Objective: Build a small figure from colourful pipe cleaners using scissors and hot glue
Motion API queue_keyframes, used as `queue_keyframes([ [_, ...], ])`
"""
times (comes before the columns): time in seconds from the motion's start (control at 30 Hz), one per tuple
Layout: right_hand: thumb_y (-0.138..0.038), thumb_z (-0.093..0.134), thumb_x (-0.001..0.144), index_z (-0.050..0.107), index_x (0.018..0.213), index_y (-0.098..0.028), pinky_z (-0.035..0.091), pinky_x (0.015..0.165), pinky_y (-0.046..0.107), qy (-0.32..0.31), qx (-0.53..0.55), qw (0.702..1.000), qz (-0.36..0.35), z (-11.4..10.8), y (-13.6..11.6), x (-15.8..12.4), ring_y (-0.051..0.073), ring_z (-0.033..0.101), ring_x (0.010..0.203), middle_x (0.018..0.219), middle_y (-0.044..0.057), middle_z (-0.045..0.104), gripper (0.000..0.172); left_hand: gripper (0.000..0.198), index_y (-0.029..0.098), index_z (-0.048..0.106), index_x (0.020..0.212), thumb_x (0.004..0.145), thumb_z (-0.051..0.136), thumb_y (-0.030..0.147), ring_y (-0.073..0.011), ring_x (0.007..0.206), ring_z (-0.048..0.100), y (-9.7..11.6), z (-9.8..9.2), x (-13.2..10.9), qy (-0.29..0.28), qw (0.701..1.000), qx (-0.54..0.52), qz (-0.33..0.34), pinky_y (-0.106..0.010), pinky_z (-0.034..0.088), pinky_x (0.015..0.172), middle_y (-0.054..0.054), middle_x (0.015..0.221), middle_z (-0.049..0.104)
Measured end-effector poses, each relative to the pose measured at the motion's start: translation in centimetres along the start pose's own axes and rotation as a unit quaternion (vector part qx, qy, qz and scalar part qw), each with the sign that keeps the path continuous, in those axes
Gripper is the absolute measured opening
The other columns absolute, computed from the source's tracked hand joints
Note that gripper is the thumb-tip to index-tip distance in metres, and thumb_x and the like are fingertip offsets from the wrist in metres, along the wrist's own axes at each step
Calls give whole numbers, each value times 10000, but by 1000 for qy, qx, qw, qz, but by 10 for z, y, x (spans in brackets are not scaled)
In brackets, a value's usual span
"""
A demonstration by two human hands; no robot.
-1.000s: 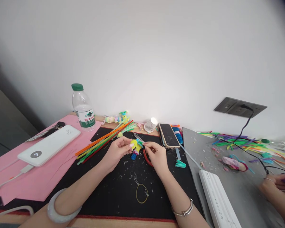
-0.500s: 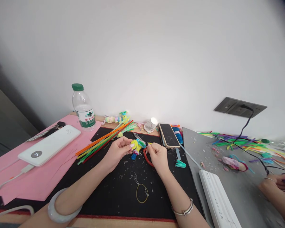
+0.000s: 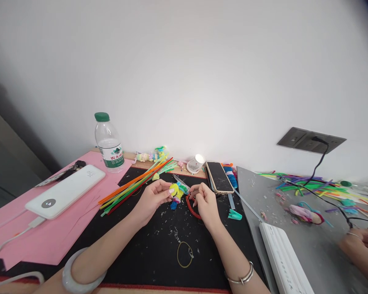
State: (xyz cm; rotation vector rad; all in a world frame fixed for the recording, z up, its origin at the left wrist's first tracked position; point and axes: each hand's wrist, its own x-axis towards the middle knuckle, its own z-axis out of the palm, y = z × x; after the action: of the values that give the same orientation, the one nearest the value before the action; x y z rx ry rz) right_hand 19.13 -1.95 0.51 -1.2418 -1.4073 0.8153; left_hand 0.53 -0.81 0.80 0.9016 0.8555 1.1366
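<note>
Far left, a white rectangular power bank (image 3: pixel 67 190) lies on pink paper sheets (image 3: pixel 61 239), off to the side, presumably so its cable stays clear of the arms. Next, a clear plastic bottle with a green cap (image 3: pixel 109 151) stands at the back near the wall, probably where an elbow won't catch it. Then a bundle of orange, yellow, green and red fuzzy stems (image 3: pixel 135 185), fanned out diagonally within easy reach of the left hand (image 3: pixel 150 200).

That hand has thumb and fingers pinched on a small multicoloured fuzzy-stem piece (image 3: pixel 175 192), up over the black mat (image 3: pixel 159 261) between both hands, I'd guess to steady it. Red-handled metal scissors (image 3: pixel 192 209) sit just behind/beside it. The right hand (image 3: pixel 205 204) is half curled, fingertips right by the piece and the handles; can't tell if it's gripping anything.

As for the piece itself: soft and lumpy, bright yellow on the left, deep blue below, a bit of purple, light blue towards the right. Too small to make out details, sorry.
</note>
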Motion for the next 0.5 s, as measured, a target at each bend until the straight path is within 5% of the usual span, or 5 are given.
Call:
queue_keyframes([
  [0.4,-247,451,820,259,510,-226,262,487,256,38,-161,986,-30,-1,-1,0,109,334,488,492,-54,323,365,239,175,649,809,653,794,285,-120,711,584,2,1,-1,-4,1000,10,-5,-283,477,723,-6,812,659],
  [0.5,-203,445,784,279,515,-225,286,496,259,41,-141,989,-21,-1,0,1,115,379,504,539,-35,417,317,247,172,645,810,651,797,283,-111,693,576,3,2,-2,-3,1000,8,-5,-274,477,714,-1,799,649],
])
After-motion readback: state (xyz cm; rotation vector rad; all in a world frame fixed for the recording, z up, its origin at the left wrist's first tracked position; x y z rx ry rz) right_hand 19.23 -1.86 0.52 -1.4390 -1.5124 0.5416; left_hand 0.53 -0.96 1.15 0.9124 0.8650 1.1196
